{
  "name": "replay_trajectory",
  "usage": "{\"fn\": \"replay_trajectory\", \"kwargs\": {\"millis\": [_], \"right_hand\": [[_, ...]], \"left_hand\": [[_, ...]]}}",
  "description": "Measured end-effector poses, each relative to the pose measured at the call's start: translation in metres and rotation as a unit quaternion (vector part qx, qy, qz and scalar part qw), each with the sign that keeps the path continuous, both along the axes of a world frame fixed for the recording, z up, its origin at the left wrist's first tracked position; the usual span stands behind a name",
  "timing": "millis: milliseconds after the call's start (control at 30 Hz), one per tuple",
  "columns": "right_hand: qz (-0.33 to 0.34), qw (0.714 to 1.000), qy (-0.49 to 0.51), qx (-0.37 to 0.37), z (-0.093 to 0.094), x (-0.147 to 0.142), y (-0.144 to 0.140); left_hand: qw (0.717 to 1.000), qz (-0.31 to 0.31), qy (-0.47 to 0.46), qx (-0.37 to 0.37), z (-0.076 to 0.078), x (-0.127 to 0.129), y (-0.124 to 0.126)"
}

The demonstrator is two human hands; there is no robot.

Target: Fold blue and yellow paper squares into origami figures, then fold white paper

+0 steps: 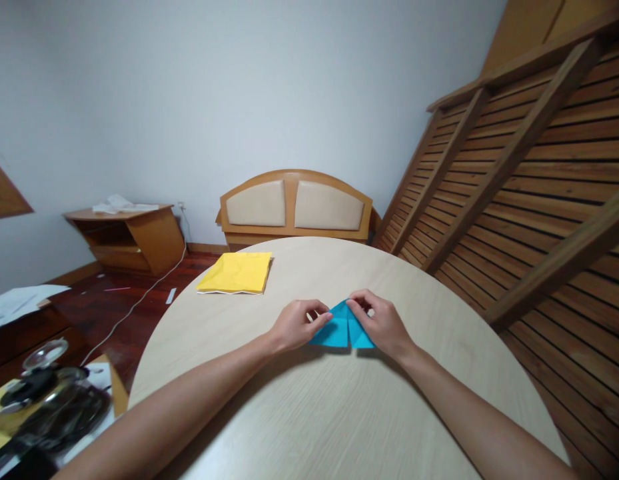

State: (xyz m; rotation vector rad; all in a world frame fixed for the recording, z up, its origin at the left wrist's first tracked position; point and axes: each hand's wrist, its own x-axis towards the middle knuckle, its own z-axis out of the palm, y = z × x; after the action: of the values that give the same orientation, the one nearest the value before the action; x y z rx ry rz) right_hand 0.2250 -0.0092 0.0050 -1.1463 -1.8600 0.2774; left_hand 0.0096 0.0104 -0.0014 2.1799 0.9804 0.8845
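Note:
A folded blue paper (341, 329) lies on the round pale wooden table (309, 413), shaped like a triangle with a centre crease. My left hand (298, 323) pinches its left flap with fingertips near the top point. My right hand (379, 321) pinches the right flap from the other side. Both hands rest on the tabletop, meeting at the paper's upper tip.
A stack of yellow paper (237, 272) lies at the table's far left. Beyond stands a wooden headboard (295, 208) and a small side table (126, 237). A slatted wooden frame (529, 187) leans at the right. Dark kitchenware (44, 407) sits low left.

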Motion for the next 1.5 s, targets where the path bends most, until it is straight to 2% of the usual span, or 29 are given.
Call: {"fn": "replay_trajectory", "kwargs": {"millis": [200, 733, 867, 1000, 1100, 1267, 1500], "right_hand": [[0.057, 0.998, -0.029, -0.007, 0.000, -0.017, -0.009], [0.031, 0.998, 0.032, -0.038, -0.002, -0.001, 0.002], [0.039, 0.997, 0.013, -0.062, -0.003, 0.003, 0.003], [0.043, 0.995, -0.037, -0.082, -0.006, 0.004, 0.004], [0.028, 0.993, -0.084, -0.080, -0.010, 0.006, 0.006], [-0.009, 0.988, -0.134, -0.080, -0.018, 0.009, 0.011], [-0.003, 0.987, -0.145, -0.070, -0.021, 0.014, 0.013]], "left_hand": [[0.999, 0.012, 0.027, 0.040, 0.005, 0.003, -0.005], [0.982, 0.159, -0.102, 0.021, -0.001, -0.009, 0.023], [0.982, 0.174, -0.073, -0.008, -0.009, -0.012, 0.031], [0.983, 0.186, 0.013, -0.001, -0.015, -0.016, 0.031], [0.984, 0.165, 0.054, 0.026, -0.018, -0.018, 0.026], [0.985, 0.073, 0.099, 0.118, -0.016, -0.016, 0.019], [0.975, -0.003, 0.196, 0.105, -0.012, -0.013, 0.011]]}}
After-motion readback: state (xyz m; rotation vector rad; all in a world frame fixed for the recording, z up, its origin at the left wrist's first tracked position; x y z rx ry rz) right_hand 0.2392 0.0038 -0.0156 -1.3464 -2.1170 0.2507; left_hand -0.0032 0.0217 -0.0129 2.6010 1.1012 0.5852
